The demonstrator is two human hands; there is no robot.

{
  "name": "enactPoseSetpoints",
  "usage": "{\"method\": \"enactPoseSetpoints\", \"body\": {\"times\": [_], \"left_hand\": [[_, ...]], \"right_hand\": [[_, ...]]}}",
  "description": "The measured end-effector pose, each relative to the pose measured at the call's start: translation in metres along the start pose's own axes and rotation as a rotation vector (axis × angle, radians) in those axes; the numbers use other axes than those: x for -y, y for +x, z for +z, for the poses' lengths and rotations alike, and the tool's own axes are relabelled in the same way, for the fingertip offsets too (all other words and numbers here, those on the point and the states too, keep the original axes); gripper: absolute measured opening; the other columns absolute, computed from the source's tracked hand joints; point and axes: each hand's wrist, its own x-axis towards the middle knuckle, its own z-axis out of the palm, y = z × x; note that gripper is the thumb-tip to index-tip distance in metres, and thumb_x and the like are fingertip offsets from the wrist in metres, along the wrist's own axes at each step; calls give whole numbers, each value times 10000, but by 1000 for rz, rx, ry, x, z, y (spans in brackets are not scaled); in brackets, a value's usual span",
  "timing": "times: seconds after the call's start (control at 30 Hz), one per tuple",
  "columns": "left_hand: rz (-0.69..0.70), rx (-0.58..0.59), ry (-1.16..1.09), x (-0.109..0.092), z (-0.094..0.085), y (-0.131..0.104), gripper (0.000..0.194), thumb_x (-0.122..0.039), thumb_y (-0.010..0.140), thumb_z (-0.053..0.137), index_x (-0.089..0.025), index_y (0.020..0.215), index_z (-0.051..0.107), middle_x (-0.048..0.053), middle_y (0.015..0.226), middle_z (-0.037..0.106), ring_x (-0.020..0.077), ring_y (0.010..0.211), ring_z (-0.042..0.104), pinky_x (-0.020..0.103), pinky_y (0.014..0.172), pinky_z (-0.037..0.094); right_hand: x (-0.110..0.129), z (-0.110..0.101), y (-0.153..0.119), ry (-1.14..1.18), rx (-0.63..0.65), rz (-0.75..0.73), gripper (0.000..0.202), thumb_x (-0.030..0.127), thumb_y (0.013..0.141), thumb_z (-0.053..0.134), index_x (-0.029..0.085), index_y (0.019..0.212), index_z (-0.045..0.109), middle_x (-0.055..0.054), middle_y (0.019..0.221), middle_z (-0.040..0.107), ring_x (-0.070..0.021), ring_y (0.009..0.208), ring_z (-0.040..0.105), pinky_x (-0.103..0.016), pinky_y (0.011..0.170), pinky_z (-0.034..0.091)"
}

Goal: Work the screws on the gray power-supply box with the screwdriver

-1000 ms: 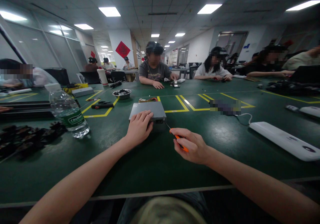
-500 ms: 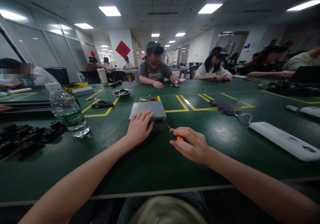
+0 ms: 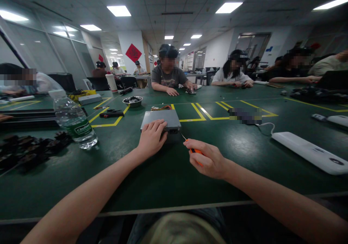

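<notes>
A grey metal computer power supply unit (image 3: 161,115) lies flat on the green table, its power socket side turned towards me and coloured wires coming out behind. My left hand (image 3: 152,137) grips its near left part, fingers laid over the top and thumb against the near side. In my right hand (image 3: 208,158) is an orange and black screwdriver (image 3: 196,151), with the fingers wrapped round the handle. Its thin shaft points up and left at the unit's near right corner. Whether the tip sits in a screw is too small to tell.
Left of me stand a water bottle (image 3: 77,124) and a pile of black parts (image 3: 29,148). Farther back are a metal bowl (image 3: 132,102) of small parts and a black tool (image 3: 111,114). A white power bank (image 3: 310,152) with a cable lies right. Co-workers sit across the table.
My right hand's fingers have closed farther round the screwdriver handle, and the hand has turned slightly. My left hand and the power supply unit have stayed put.
</notes>
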Motion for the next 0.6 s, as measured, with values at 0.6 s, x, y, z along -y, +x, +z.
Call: {"method": "enactPoseSetpoints", "body": {"times": [0.6], "left_hand": [[-12, -1, 4, -1, 0, 2, 301, -281, 864, 443, -210, 1149, 507, 66, 1243, 541, 248, 1134, 469, 405, 878, 363]], "right_hand": [[6, 0, 0, -44, 54, 83, 97, 98, 801, 533, 181, 851, 526, -70, 1007, 603, -175, 1020, 574, -332, 821, 554]]}}
